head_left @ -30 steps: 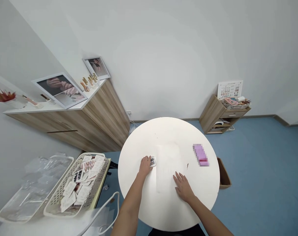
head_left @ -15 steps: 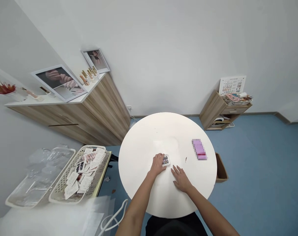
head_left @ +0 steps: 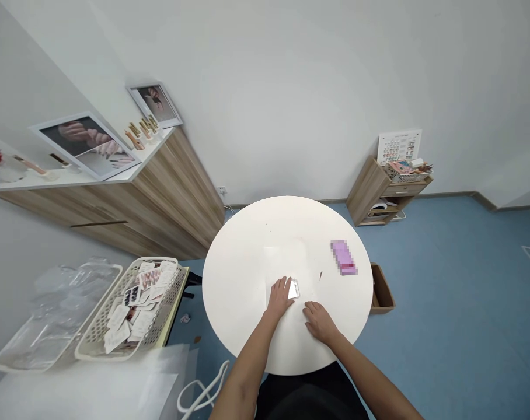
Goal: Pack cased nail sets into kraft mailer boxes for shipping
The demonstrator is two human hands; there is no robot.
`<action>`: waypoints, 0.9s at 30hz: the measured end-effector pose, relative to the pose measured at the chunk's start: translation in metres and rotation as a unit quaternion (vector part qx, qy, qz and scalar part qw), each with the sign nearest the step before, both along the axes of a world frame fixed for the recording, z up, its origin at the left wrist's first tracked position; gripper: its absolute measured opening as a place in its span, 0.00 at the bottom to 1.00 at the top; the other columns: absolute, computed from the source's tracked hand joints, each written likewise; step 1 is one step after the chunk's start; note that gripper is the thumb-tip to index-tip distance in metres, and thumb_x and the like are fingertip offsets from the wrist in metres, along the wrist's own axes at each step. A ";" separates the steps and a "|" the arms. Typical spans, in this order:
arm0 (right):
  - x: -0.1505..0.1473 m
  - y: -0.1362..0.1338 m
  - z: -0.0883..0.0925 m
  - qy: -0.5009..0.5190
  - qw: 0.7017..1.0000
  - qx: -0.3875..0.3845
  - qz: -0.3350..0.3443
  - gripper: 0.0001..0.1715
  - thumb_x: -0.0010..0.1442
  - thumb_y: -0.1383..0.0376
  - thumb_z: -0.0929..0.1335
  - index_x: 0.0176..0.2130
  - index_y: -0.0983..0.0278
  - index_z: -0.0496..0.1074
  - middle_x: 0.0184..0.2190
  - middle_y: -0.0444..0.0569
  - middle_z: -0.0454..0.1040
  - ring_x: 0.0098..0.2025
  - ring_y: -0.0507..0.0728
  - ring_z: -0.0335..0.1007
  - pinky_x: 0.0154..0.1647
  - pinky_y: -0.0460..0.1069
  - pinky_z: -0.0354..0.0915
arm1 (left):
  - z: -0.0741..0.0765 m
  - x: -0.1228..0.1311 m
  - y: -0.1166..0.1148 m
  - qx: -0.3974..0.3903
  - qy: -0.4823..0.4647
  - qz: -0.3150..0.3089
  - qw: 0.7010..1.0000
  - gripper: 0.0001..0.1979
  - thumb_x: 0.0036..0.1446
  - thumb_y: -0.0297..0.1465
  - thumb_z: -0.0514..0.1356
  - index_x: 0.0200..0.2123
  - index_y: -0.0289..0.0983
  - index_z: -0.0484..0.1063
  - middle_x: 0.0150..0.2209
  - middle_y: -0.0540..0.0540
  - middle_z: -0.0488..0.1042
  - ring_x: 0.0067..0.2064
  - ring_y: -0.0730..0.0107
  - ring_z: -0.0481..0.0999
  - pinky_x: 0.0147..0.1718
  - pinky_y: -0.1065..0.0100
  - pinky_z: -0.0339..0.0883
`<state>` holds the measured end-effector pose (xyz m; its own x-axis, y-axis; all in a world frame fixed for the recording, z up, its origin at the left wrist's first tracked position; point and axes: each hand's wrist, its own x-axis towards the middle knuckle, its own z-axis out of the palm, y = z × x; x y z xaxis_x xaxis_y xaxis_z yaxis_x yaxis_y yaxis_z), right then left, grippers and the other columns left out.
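A small clear box of press-on nails [head_left: 294, 289] lies on the round white table [head_left: 243, 245]. Glare whitens its top, so the dark nails inside barely show. My left hand [head_left: 279, 298] covers the box's left side, fingers over it and thumb at its near edge. To the right of the box, my right hand [head_left: 319, 322] rests on the tabletop with nothing in it, its fingers slightly bent and lying on the surface, apart from the box.
A blurred-out purple object [head_left: 344, 258] lies at the table's right. On the left stands a white basket [head_left: 84, 345] of nail cards beside a tray of clear plastic [head_left: 17, 350]. A cardboard box [head_left: 381, 287] is on the floor at right. A wooden cabinet [head_left: 181, 198] stands at left.
My view has shifted slightly to the right. Glare now hides the dark nails seen before. My right hand's fingers are drawn in closer together; my left hand stays on the box.
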<state>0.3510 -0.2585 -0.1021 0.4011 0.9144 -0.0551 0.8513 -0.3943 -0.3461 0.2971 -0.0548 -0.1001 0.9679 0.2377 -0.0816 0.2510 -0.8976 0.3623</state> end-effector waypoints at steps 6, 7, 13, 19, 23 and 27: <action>0.009 0.017 0.003 -0.021 0.998 -0.058 0.002 0.18 0.53 0.79 0.60 0.37 0.62 0.70 0.41 0.53 0.72 0.43 0.60 0.66 0.42 0.52 0.62 | 0.002 -0.053 -0.010 -0.008 -0.070 -0.028 0.997 0.24 0.56 0.36 0.57 0.55 0.39 0.59 0.55 0.37 0.66 0.57 0.50 0.65 0.55 0.50 0.58; 0.011 0.021 0.005 -0.019 0.997 -0.070 -0.005 0.17 0.52 0.78 0.61 0.38 0.62 0.69 0.40 0.53 0.73 0.42 0.60 0.66 0.39 0.52 0.62 | 0.002 -0.063 -0.012 -0.012 -0.068 -0.040 0.997 0.22 0.56 0.36 0.58 0.53 0.40 0.61 0.53 0.38 0.67 0.55 0.51 0.66 0.54 0.51 0.59; 0.024 0.040 0.022 0.020 0.991 -0.108 -0.075 0.16 0.55 0.75 0.60 0.42 0.61 0.67 0.36 0.51 0.75 0.37 0.58 0.69 0.31 0.49 0.55 | 0.006 -0.072 -0.016 -0.017 -0.036 0.016 0.999 0.08 0.56 0.25 0.52 0.39 0.39 0.66 0.45 0.44 0.70 0.46 0.60 0.70 0.44 0.60 0.65; 0.046 0.055 0.031 0.094 0.973 -0.136 -0.159 0.10 0.60 0.69 0.60 0.42 0.61 0.65 0.35 0.48 0.76 0.35 0.56 0.71 0.29 0.47 0.49 | 0.018 -0.034 0.002 -0.073 -0.010 0.112 0.991 0.10 0.64 0.28 0.47 0.33 0.39 0.67 0.33 0.49 0.72 0.36 0.68 0.72 0.37 0.68 0.62; 0.059 0.066 0.034 0.099 0.969 -0.150 -0.167 0.09 0.64 0.67 0.59 0.43 0.61 0.65 0.38 0.49 0.76 0.38 0.56 0.72 0.30 0.47 0.51 | 0.013 -0.020 0.013 -0.062 0.020 0.147 0.987 0.10 0.64 0.27 0.48 0.31 0.38 0.66 0.32 0.49 0.71 0.34 0.69 0.72 0.33 0.70 0.61; 0.068 0.077 0.033 0.088 0.963 -0.176 -0.185 0.10 0.66 0.65 0.58 0.41 0.62 0.66 0.37 0.51 0.76 0.38 0.56 0.73 0.31 0.47 0.53 | 0.011 -0.017 0.015 -0.027 0.041 0.181 0.982 0.08 0.60 0.24 0.50 0.33 0.37 0.67 0.36 0.44 0.71 0.39 0.62 0.72 0.36 0.65 0.63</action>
<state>0.4188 -0.1814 -0.0690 0.6521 0.6225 -0.4327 0.5705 -0.7788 -0.2607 0.2802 -0.0396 -0.0887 0.8102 0.5585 -0.1778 0.5807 -0.7237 0.3729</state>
